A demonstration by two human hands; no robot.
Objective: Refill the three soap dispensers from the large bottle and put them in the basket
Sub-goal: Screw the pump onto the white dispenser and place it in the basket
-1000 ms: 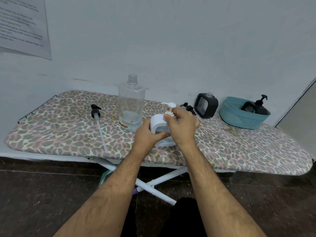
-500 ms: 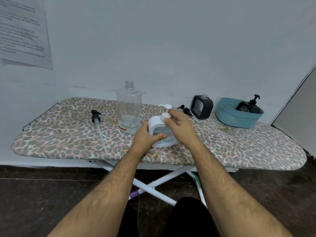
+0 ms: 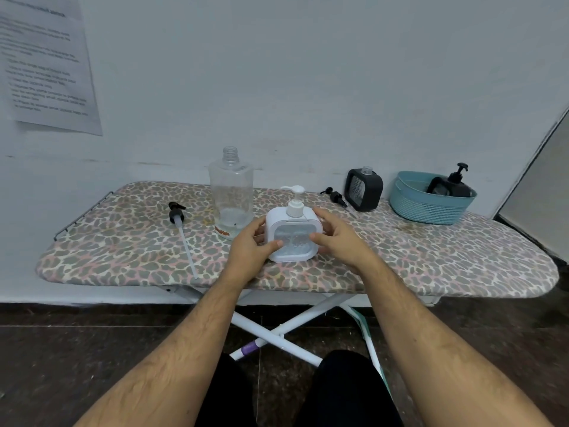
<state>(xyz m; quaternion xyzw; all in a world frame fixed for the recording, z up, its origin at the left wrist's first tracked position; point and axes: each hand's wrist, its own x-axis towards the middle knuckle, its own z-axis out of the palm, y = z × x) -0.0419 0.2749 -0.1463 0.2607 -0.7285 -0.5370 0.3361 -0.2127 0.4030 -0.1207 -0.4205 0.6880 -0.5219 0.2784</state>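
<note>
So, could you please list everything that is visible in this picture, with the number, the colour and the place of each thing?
White dispenser: 1, white, pump on, centre of board, between both hands.
Large bottle: 1, clear, uncapped, nearly empty, behind the left hand.
Long pump: 1, black head with clear tube, lying on board at left.
Black dispenser on board: 1, black, no pump, left of basket.
Small pump: 1, black, lying left of that dispenser.
Basket: 1, teal, right end of board.
Black dispenser in basket: 1, black, pump on.
Ironing board: 1, leopard-print cover, white legs.
Paper sheet: 1, white, on wall, upper left.
Left hand: holds the dispenser's left side.
Right hand: holds its right side.
</note>
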